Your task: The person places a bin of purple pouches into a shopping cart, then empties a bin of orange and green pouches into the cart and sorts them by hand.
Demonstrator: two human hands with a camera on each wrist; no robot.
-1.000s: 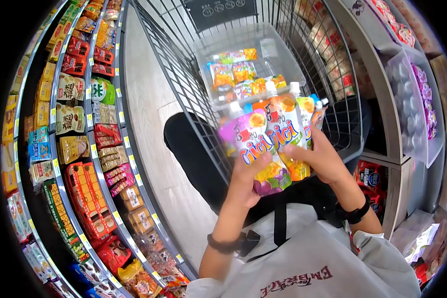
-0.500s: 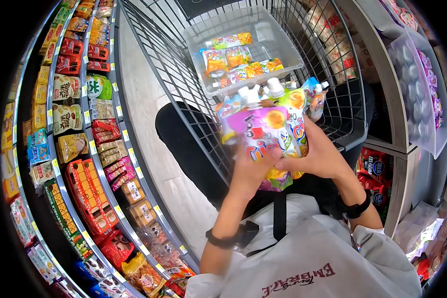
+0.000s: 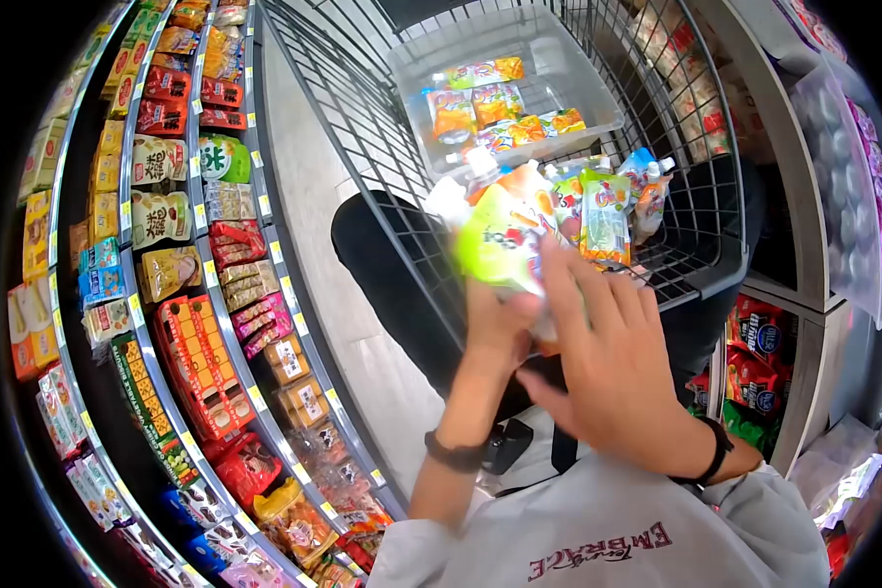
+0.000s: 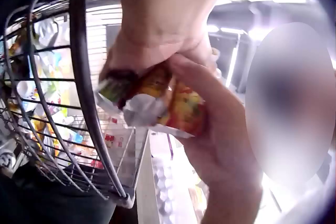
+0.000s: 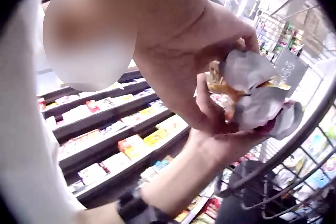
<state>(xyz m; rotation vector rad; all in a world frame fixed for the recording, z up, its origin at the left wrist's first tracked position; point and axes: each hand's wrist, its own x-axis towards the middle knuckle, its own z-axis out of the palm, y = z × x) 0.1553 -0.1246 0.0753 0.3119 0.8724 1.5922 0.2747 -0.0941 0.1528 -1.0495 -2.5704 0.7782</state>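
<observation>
In the head view my left hand (image 3: pixel 500 328) grips the lower part of several spouted jelly pouches (image 3: pixel 505 235), held upright in a bunch with white caps on top. The front pouch is lime green and partly blurred. My right hand (image 3: pixel 612 358) lies against the right side of the bunch, fingers fairly straight and spread, thumb apart below. Silvery pouch bottoms (image 5: pixel 257 98) show between the hands in the right wrist view. More jelly pouches (image 3: pixel 606 216) lie in the shopping cart (image 3: pixel 720 279) just beyond.
A clear plastic box (image 3: pixel 608 125) inside the cart holds several jelly pouches. Snack shelves (image 3: pixel 191 294) line the left side. On the right stands a wooden shelf (image 3: pixel 804 338) with a clear bin (image 3: pixel 843 196). The person's dark-clad legs (image 3: pixel 392 284) flank the cart.
The purple pouch in front has given way to a lime-green one. My right hand has loosened from its grip and spread along the bunch's side. Pouches now show lying at the cart's near end.
</observation>
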